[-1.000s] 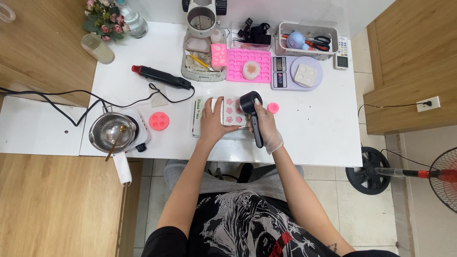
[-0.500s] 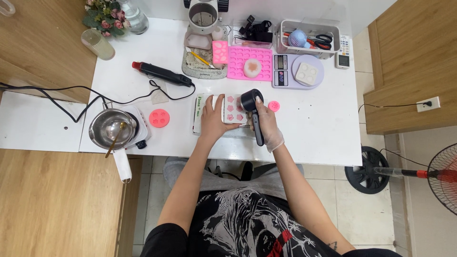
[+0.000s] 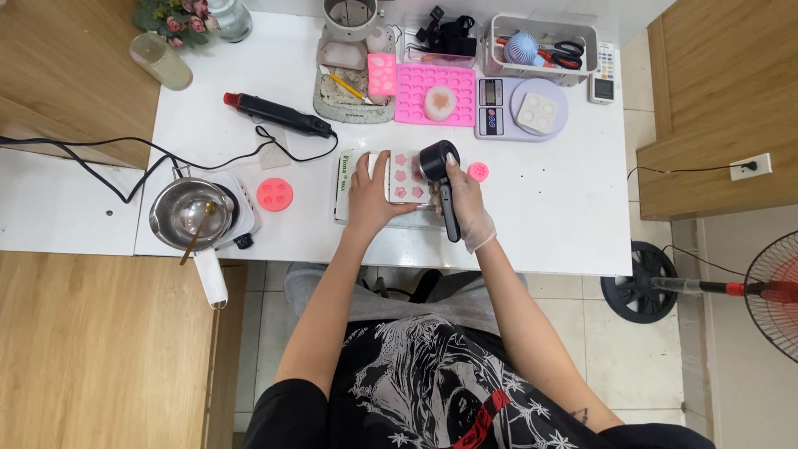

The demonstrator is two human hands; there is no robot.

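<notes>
My right hand [image 3: 467,208], in a thin clear glove, grips a black handheld heat tool [image 3: 441,181] by its handle, its round head over the right edge of a white mould [image 3: 406,176] filled with several pink shapes. My left hand [image 3: 367,198] lies flat on the left side of that mould, holding it down. The mould rests on a white mat [image 3: 342,193] near the table's front edge. A small round pink piece [image 3: 478,172] lies just right of the tool's head.
A steel pot [image 3: 184,214] with a stick sits on a small hotplate at left, a round pink mould [image 3: 274,194] beside it. A black heat gun [image 3: 274,115] with cable, pink tray [image 3: 435,93], scale [image 3: 492,106], basket [image 3: 540,41] line the back. A fan [image 3: 769,291] stands right.
Both hands stay on the mould and the tool; the view has shifted slightly, with no clear movement of the objects.
</notes>
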